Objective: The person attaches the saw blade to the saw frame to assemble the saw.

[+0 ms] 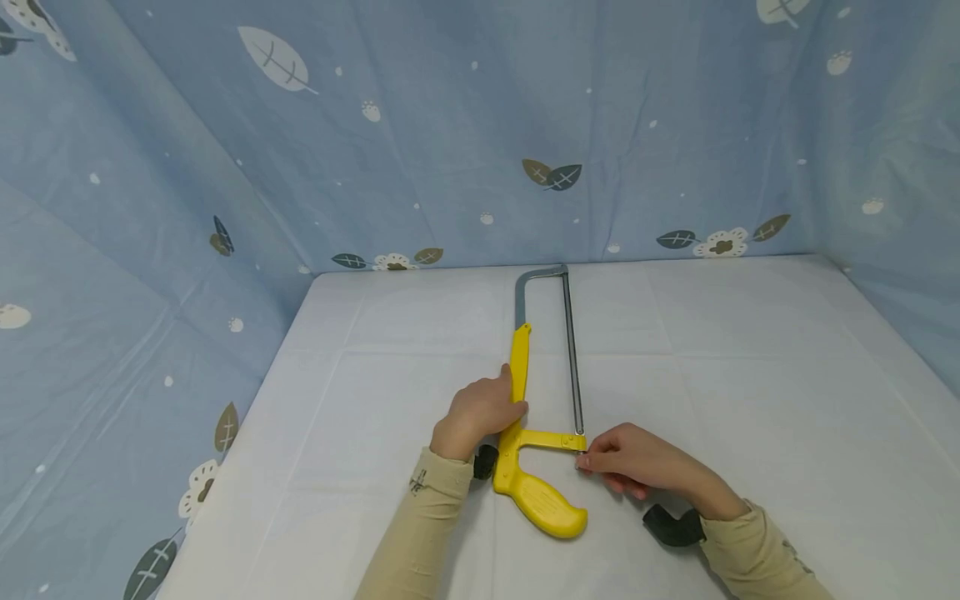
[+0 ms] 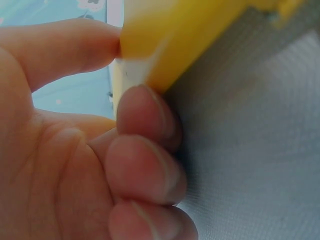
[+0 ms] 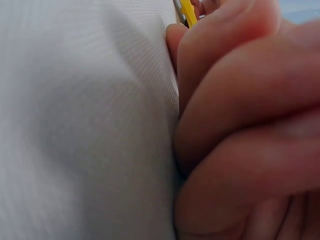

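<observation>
A hacksaw (image 1: 543, 502) with a yellow handle and a grey metal bow lies flat on the white cloth, its handle toward me. Its blade (image 1: 572, 354) runs along the right side of the frame. My left hand (image 1: 480, 407) grips the yellow part of the frame from the left; in the left wrist view the thumb and fingertips (image 2: 145, 167) lie against it. With thumb and forefinger my right hand (image 1: 637, 457) pinches the small metal tension screw at the blade's near end. The right wrist view shows curled fingers (image 3: 250, 95) on the cloth; the screw is hidden there.
A white cloth (image 1: 390, 333) covers the table. Blue leaf-patterned fabric (image 1: 450, 142) hangs behind the table and at both sides. A black wrist device (image 1: 672, 527) sits at my right sleeve, another (image 1: 485, 461) at my left.
</observation>
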A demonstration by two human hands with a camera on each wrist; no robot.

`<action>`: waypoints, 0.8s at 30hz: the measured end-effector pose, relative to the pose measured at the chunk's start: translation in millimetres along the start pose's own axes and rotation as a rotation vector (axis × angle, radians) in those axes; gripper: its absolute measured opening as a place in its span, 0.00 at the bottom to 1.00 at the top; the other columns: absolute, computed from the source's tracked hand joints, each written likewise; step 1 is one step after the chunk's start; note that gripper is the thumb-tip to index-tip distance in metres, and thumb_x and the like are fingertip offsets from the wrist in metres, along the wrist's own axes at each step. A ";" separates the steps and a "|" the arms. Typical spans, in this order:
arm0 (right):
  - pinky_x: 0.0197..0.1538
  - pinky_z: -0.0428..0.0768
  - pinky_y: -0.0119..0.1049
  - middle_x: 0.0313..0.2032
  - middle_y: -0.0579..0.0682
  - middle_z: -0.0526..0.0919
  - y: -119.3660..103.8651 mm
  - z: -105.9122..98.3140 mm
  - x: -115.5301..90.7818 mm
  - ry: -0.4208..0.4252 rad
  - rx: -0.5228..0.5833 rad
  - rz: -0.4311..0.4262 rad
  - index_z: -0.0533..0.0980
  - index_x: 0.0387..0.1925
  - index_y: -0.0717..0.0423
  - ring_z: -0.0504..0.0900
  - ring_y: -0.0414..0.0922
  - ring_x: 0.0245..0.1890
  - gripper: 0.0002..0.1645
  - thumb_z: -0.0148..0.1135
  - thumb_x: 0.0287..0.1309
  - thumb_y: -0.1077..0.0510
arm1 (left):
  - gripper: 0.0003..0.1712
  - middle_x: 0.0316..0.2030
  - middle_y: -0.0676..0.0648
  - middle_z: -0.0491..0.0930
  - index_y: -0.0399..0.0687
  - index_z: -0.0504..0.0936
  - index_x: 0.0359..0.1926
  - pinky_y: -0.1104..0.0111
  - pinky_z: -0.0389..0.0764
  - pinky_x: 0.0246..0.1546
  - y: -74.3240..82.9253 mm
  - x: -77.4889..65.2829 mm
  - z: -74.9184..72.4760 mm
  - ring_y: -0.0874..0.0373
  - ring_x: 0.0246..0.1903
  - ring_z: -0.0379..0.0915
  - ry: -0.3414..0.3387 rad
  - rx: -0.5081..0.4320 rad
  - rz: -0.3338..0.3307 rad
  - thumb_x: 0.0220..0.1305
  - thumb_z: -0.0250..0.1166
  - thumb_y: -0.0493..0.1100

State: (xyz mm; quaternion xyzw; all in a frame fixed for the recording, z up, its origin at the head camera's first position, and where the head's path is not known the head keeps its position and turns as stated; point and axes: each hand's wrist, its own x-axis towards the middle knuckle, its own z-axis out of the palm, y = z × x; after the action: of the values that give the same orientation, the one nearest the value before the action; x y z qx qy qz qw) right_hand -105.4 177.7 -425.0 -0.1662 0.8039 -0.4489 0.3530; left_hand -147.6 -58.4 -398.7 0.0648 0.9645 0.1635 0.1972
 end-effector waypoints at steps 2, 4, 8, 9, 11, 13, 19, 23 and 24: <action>0.12 0.64 0.30 0.10 0.45 0.68 0.5 -0.4 0.2 0.000 0.000 -0.008 0.78 0.25 0.55 0.60 0.38 0.05 0.20 0.57 0.54 0.42 | 0.42 0.23 0.49 0.71 0.41 0.49 0.68 0.68 0.68 0.22 0.1 -0.1 -0.4 0.57 0.22 0.67 0.000 0.001 -0.002 0.59 0.54 0.54; 0.11 0.64 0.30 0.10 0.45 0.68 1.2 -0.6 0.4 0.001 -0.001 -0.010 0.78 0.26 0.54 0.60 0.38 0.05 0.19 0.57 0.54 0.43 | 0.42 0.23 0.49 0.71 0.41 0.49 0.68 0.68 0.68 0.22 0.3 -0.4 -0.8 0.57 0.22 0.67 0.000 0.001 -0.003 0.59 0.54 0.54; 0.11 0.64 0.29 0.10 0.45 0.68 2.6 0.3 0.8 0.020 0.003 0.001 0.78 0.26 0.54 0.61 0.37 0.05 0.18 0.58 0.52 0.43 | 0.42 0.26 0.49 0.72 0.42 0.50 0.68 0.67 0.68 0.23 -0.1 -1.5 -0.7 0.57 0.23 0.68 0.000 0.000 -0.002 0.59 0.54 0.55; 0.11 0.64 0.29 0.10 0.45 0.68 2.6 0.6 0.8 0.026 0.011 0.010 0.78 0.26 0.54 0.61 0.38 0.05 0.19 0.59 0.52 0.42 | 0.42 0.27 0.48 0.73 0.42 0.50 0.68 0.67 0.68 0.23 -0.3 -1.7 -0.5 0.57 0.23 0.68 0.001 0.000 -0.002 0.59 0.54 0.55; 0.11 0.64 0.28 0.10 0.45 0.68 2.6 1.9 1.1 0.040 0.023 0.023 0.77 0.27 0.55 0.62 0.38 0.05 0.19 0.59 0.51 0.42 | 0.41 0.27 0.48 0.73 0.41 0.50 0.68 0.67 0.68 0.24 -1.1 -2.2 0.4 0.57 0.23 0.68 0.001 -0.003 -0.005 0.59 0.54 0.54; 0.11 0.65 0.29 0.10 0.45 0.69 2.6 3.0 1.6 0.054 0.037 0.037 0.75 0.29 0.56 0.62 0.38 0.05 0.20 0.60 0.50 0.42 | 0.41 0.27 0.48 0.73 0.41 0.50 0.68 0.67 0.68 0.23 -1.7 -2.8 0.7 0.57 0.22 0.67 0.002 -0.003 -0.008 0.59 0.54 0.54; 0.12 0.66 0.29 0.10 0.46 0.69 1.2 3.6 2.5 0.080 0.057 0.050 0.72 0.29 0.58 0.64 0.39 0.06 0.22 0.61 0.49 0.42 | 0.41 0.23 0.49 0.71 0.41 0.50 0.67 0.68 0.68 0.21 -0.8 -3.1 -0.9 0.57 0.20 0.67 0.003 -0.001 -0.003 0.59 0.54 0.54; 0.12 0.67 0.29 0.10 0.45 0.69 -0.4 2.6 1.7 0.078 0.049 0.061 0.73 0.26 0.58 0.64 0.38 0.06 0.22 0.61 0.50 0.42 | 0.41 0.23 0.49 0.71 0.41 0.50 0.68 0.68 0.67 0.20 -0.4 -2.2 -1.6 0.57 0.20 0.67 0.002 0.007 0.002 0.59 0.54 0.54; 0.12 0.67 0.29 0.10 0.45 0.69 -0.8 2.3 1.4 0.078 0.046 0.063 0.74 0.26 0.58 0.65 0.38 0.07 0.22 0.60 0.50 0.42 | 0.41 0.22 0.49 0.71 0.41 0.50 0.68 0.68 0.67 0.20 -0.3 -2.0 -1.6 0.57 0.20 0.67 0.003 0.008 0.002 0.59 0.54 0.54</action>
State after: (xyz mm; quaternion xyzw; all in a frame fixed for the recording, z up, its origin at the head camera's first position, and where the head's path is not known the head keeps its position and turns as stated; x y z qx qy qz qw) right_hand -104.8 175.0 -425.7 -0.1148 0.8114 -0.4622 0.3389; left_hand -146.5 -59.5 -396.7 0.0665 0.9654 0.1598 0.1953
